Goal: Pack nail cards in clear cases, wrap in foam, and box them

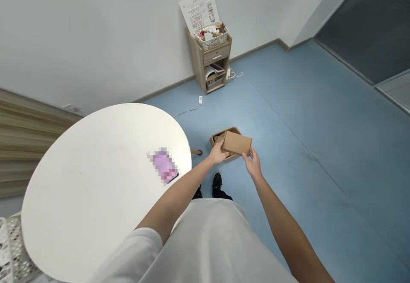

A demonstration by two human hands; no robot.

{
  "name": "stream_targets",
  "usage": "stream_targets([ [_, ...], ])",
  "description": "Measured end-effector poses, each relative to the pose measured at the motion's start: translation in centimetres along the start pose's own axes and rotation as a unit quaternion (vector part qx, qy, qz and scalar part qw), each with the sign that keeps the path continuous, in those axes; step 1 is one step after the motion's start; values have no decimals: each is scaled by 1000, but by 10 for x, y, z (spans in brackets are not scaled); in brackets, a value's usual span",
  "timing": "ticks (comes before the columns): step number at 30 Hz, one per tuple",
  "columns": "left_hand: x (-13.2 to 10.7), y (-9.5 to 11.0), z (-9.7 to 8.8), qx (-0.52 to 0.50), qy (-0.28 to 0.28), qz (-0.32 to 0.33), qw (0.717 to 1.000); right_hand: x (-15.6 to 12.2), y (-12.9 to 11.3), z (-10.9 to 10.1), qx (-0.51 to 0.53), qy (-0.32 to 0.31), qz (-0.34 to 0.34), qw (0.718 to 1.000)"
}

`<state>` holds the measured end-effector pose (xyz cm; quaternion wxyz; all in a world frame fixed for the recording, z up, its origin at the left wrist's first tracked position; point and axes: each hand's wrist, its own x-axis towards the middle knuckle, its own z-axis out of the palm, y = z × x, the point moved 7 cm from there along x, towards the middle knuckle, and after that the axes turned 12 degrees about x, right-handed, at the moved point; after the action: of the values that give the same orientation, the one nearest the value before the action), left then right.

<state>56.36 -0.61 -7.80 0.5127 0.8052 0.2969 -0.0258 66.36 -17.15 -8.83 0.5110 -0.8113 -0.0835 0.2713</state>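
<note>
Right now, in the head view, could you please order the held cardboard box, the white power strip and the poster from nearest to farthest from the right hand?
1. Held cardboard box: touching the right hand.
2. White power strip: on the floor, ahead-left.
3. Poster: behind the white basket.

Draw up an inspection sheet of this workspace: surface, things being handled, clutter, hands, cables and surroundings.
Surface: round white table, bearing a pixelated purple item near its right edge.
Things handled: small cardboard box, held over an open carton that appears to sit on the floor.
Clutter: basket of mixed items on a wooden cabinet.
Hands: left hand and right hand grip the small cardboard box.
Cables: white cable on the floor; another white cord beside the cabinet.
Surroundings: pale wall, striped curtain, dark panel.
</note>
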Motion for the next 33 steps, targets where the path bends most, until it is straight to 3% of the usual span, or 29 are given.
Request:
stream_targets([
  [3,-1,-3,-2,43,15,-4,999,-3,5,3,-4,-9,-22,1000],
  [6,-17,-14,-5,56,13,-12,998,-16,17,13,-7,-36,-21,999],
  [10,-56,-28,-13,44,26,-7,999,-39,25,35,2,-100,-17,995],
  [16,-131,-69,-34,-49,83,-92,991,-64,19,79,2,-201,-20,979],
  [22,-215,-115,-66,-49,187,-194,962,-94,-12,134,-63,-325,-89,939],
  [27,-281,-150,-88,-31,246,-232,941,-143,-42,196,-166,-402,-170,884],
  [33,-366,-203,-95,-58,289,-268,917,-189,-57,270,-361,-399,-208,817],
])
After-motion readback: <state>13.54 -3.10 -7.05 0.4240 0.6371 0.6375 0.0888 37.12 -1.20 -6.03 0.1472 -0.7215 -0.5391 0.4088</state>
